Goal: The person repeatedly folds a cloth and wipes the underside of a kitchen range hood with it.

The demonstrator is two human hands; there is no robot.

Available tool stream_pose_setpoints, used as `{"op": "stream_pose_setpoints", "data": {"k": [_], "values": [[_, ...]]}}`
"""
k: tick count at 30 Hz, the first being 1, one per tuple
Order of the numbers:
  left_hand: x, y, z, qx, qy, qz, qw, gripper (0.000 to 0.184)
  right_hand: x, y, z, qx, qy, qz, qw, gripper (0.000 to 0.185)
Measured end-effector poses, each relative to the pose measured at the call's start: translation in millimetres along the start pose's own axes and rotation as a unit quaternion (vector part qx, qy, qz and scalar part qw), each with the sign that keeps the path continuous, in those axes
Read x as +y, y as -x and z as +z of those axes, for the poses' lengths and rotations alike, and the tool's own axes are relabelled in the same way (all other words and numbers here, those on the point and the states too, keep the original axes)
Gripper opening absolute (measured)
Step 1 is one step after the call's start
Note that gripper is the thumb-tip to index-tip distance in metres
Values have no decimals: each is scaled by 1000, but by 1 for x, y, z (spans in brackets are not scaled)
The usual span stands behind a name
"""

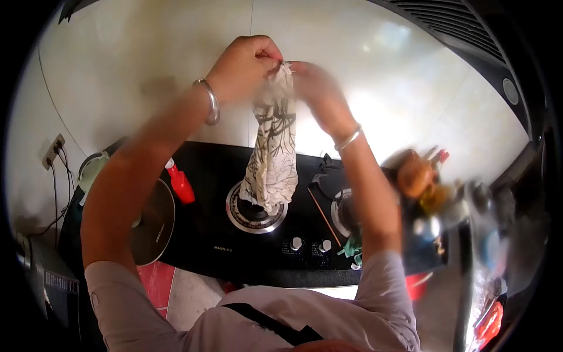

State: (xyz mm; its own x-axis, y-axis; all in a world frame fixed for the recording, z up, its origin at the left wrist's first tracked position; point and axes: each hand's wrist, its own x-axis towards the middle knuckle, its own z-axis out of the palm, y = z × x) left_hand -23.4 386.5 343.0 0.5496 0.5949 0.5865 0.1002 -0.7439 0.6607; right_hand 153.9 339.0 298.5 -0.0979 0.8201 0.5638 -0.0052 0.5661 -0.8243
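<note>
Above the stove (pixel 205 229), creased cream cloth (pixel 274 152), dark branch-patterned, hanging, pinched by both hands (pixel 249 63) (pixel 319 94)

Smeared, covered, cropped

The right hand (pixel 321 97) is blurred. The cloth (pixel 275 158) hides part of the left burner (pixel 233 217); the right arm (pixel 375 193), part of the right burner (pixel 338 212). The left arm (pixel 126 182) overlaps the lid (pixel 157 226). Clutter (pixel 419 176) at right is smeared; the top edge crops the hood (pixel 448 16).

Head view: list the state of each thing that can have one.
Patterned cloth: hanging, creased, held at its top
Left hand: pinching the cloth
Right hand: at the cloth's top, blurred
Burner below: no visible flame
Control knobs: setting unreadable
Thin stick: lying on the cooktop
Wall socket: plugs inserted
</note>
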Motion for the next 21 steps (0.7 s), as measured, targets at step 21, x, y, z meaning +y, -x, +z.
{"op": "stream_pose_setpoints", "data": {"k": [21], "values": [[9, -5, -6, 30, 1, -73, 997, 12, -4, 2, 18, 110, 104, -33, 988, 26]]}}
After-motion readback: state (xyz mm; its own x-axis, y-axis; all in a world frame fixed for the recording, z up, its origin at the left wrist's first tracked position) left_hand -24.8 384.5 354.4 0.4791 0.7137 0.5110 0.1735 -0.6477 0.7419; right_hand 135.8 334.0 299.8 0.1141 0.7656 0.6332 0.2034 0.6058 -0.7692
